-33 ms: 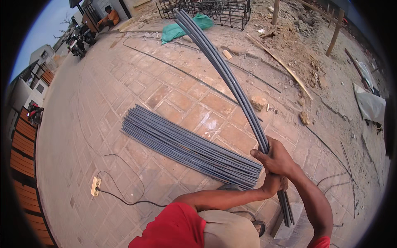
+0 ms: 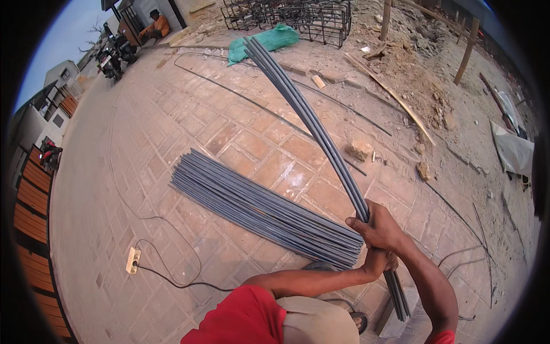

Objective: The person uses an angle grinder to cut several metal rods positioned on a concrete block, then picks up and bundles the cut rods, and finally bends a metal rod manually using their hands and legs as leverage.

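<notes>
A bundle of grey steel bars [image 2: 306, 117] stands at a slant in my grip, rising from near a pale block [image 2: 385, 325] toward the top centre. My right hand [image 2: 378, 229] is wrapped round it, thumb across the bars. Just below, my left hand [image 2: 381, 261] also grips the bundle, partly hidden behind my right hand and forearm. Whether the bundle's lower end touches the block, I cannot tell. Left of my hands, a larger pile of similar bars [image 2: 258, 206] lies side by side on the paving [image 2: 223, 137].
A power strip [image 2: 133, 261] with cables lies left. Beyond are parked motorbikes [image 2: 114, 57], a seated person in orange [image 2: 157, 26], steel cages [image 2: 321, 23] and a green sack [image 2: 260, 43]. Rubble, wooden stakes [image 2: 467, 51] and loose rods [image 2: 344, 103] are at right; an orange gate [image 2: 31, 200] at left.
The upper end of the held bundle has come down somewhat, and both my hands sit slightly lower, still gripping it. The lying pile shifts only a little with the view.
</notes>
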Action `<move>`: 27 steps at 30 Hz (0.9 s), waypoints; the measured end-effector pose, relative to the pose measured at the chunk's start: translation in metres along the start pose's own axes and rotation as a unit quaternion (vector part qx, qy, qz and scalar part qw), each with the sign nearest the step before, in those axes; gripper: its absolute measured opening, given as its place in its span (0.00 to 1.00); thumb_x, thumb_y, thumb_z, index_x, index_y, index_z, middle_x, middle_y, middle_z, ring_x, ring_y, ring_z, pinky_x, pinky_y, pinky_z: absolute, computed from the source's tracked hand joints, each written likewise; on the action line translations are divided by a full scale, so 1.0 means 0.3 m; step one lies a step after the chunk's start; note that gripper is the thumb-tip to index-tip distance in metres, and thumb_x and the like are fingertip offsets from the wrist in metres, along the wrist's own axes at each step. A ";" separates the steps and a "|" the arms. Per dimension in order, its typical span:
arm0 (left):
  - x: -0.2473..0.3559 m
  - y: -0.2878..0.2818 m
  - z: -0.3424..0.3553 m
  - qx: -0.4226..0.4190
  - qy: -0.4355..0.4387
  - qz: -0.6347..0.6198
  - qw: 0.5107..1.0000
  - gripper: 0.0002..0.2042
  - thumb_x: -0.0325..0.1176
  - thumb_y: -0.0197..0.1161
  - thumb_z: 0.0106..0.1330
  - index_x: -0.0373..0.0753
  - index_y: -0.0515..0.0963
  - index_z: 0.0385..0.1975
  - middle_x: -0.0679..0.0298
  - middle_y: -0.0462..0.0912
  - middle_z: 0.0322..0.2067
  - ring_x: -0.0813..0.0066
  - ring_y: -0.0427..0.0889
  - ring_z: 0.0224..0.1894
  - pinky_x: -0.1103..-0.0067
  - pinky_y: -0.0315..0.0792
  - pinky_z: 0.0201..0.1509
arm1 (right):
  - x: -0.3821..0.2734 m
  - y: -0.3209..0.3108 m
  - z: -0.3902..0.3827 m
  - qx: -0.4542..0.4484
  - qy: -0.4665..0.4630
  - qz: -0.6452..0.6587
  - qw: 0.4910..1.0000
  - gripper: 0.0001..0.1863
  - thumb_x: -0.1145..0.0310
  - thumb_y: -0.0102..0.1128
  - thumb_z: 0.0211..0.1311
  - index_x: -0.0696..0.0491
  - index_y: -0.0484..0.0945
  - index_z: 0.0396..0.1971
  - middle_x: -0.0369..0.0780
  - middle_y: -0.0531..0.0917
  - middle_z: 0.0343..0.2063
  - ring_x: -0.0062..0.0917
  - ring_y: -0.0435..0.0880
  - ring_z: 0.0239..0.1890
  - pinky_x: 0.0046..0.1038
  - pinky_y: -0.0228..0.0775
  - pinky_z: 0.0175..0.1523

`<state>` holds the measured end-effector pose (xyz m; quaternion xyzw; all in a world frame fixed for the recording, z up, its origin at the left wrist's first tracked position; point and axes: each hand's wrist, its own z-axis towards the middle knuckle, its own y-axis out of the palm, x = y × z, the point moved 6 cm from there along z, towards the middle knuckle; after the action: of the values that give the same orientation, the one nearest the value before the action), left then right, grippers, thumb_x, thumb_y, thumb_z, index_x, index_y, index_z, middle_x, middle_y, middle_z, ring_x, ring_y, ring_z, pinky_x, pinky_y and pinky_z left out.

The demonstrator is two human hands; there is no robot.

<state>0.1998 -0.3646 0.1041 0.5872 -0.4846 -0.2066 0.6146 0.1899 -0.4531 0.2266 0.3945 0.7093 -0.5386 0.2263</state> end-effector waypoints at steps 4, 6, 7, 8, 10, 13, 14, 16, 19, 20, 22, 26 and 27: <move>-0.044 -0.106 0.071 0.001 0.054 0.023 0.998 0.19 0.45 0.44 0.72 0.46 0.63 0.16 0.69 0.59 0.09 0.72 0.59 0.09 0.72 0.59 0.17 | 0.096 0.084 0.105 -0.043 0.003 -0.051 0.998 0.21 0.56 0.66 0.60 0.61 0.74 0.35 0.55 0.78 0.24 0.45 0.81 0.30 0.41 0.70 0.40; -0.050 -0.160 0.082 0.099 -0.002 0.060 0.993 0.21 0.45 0.42 0.73 0.46 0.63 0.15 0.69 0.60 0.09 0.71 0.60 0.09 0.71 0.59 0.17 | 0.112 0.113 0.141 -0.062 0.015 -0.061 0.996 0.21 0.57 0.65 0.60 0.62 0.74 0.35 0.53 0.78 0.24 0.44 0.79 0.29 0.40 0.70 0.39; -0.103 -0.230 0.112 0.101 0.000 0.055 0.993 0.21 0.45 0.42 0.73 0.46 0.63 0.15 0.69 0.60 0.09 0.71 0.60 0.09 0.71 0.59 0.17 | 0.125 0.123 0.158 -0.067 0.016 -0.065 0.996 0.21 0.57 0.65 0.60 0.62 0.74 0.35 0.53 0.78 0.24 0.44 0.79 0.29 0.40 0.70 0.39; -0.185 -0.322 0.156 0.010 0.028 -0.027 0.999 0.21 0.44 0.43 0.73 0.47 0.63 0.15 0.69 0.60 0.10 0.71 0.61 0.10 0.71 0.59 0.18 | 0.139 0.145 0.176 -0.088 0.015 -0.059 0.994 0.20 0.57 0.65 0.60 0.62 0.74 0.34 0.52 0.78 0.23 0.41 0.79 0.28 0.40 0.70 0.39; -0.196 -0.345 0.168 -0.074 0.053 -0.113 0.989 0.20 0.43 0.43 0.73 0.47 0.62 0.15 0.69 0.60 0.10 0.71 0.62 0.10 0.70 0.59 0.18 | 0.161 0.164 0.197 -0.123 0.026 -0.019 0.992 0.18 0.58 0.65 0.60 0.60 0.74 0.30 0.44 0.78 0.21 0.31 0.77 0.27 0.37 0.70 0.37; -0.174 -0.270 0.132 0.177 -0.061 0.020 0.982 0.14 0.38 0.53 0.69 0.44 0.64 0.20 0.68 0.64 0.12 0.72 0.65 0.12 0.70 0.64 0.20 | 0.266 0.147 0.202 -0.160 0.085 0.051 0.982 0.16 0.61 0.65 0.60 0.58 0.73 0.28 0.38 0.75 0.19 0.24 0.76 0.25 0.33 0.69 0.33; -0.169 -0.307 0.094 0.218 -0.043 -0.002 0.975 0.11 0.35 0.55 0.67 0.42 0.66 0.23 0.67 0.65 0.14 0.71 0.66 0.12 0.68 0.68 0.21 | 0.267 0.185 0.208 -0.175 0.087 0.059 0.979 0.16 0.61 0.65 0.60 0.58 0.73 0.28 0.38 0.75 0.19 0.24 0.76 0.25 0.33 0.69 0.33; -0.144 -0.325 0.046 0.258 -0.027 -0.028 0.965 0.08 0.32 0.58 0.65 0.40 0.68 0.27 0.66 0.66 0.15 0.70 0.68 0.12 0.66 0.71 0.23 | 0.266 0.230 0.192 -0.221 0.156 0.151 0.951 0.14 0.63 0.65 0.61 0.57 0.73 0.27 0.34 0.72 0.17 0.17 0.72 0.24 0.27 0.65 0.30; -0.058 -0.324 -0.020 0.199 -0.040 0.093 0.975 0.11 0.35 0.63 0.65 0.35 0.69 0.35 0.65 0.70 0.20 0.71 0.76 0.21 0.68 0.78 0.37 | 0.279 0.257 0.174 -0.220 0.179 0.172 0.943 0.11 0.66 0.64 0.61 0.57 0.73 0.28 0.33 0.70 0.16 0.15 0.69 0.20 0.24 0.63 0.25; -0.037 -0.336 -0.042 0.123 -0.064 0.218 0.966 0.15 0.36 0.65 0.65 0.35 0.68 0.42 0.64 0.74 0.28 0.70 0.78 0.33 0.69 0.76 0.46 | 0.296 0.278 0.172 -0.226 0.179 0.175 0.941 0.11 0.66 0.64 0.61 0.57 0.73 0.28 0.33 0.70 0.16 0.15 0.69 0.20 0.24 0.63 0.25; 0.013 -0.333 -0.072 0.024 -0.088 0.321 0.943 0.20 0.37 0.67 0.65 0.34 0.68 0.49 0.62 0.77 0.36 0.68 0.80 0.45 0.71 0.74 0.55 | 0.396 0.284 0.172 -0.185 0.124 0.160 0.962 0.11 0.67 0.63 0.61 0.59 0.74 0.30 0.33 0.71 0.16 0.17 0.70 0.16 0.24 0.62 0.20; 0.244 -0.392 -0.127 -0.008 -0.202 0.123 0.972 0.28 0.51 0.67 0.64 0.41 0.66 0.55 0.64 0.77 0.46 0.74 0.76 0.53 0.73 0.70 0.60 | 0.485 0.340 0.138 -0.148 0.020 0.117 0.982 0.13 0.64 0.65 0.60 0.56 0.73 0.27 0.34 0.72 0.12 0.19 0.72 0.11 0.25 0.65 0.17; 0.269 -0.434 -0.127 -0.001 -0.203 0.122 0.971 0.28 0.51 0.67 0.64 0.41 0.66 0.55 0.64 0.77 0.46 0.74 0.76 0.53 0.73 0.70 0.60 | 0.420 0.341 0.106 -0.187 0.096 0.157 0.965 0.13 0.63 0.65 0.60 0.57 0.73 0.27 0.35 0.73 0.11 0.20 0.72 0.11 0.25 0.65 0.17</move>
<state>0.3087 -0.4405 0.0185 0.4686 -0.6674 -0.2454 0.5242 0.1950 -0.4322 0.0627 0.5018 0.7449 -0.3134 0.3084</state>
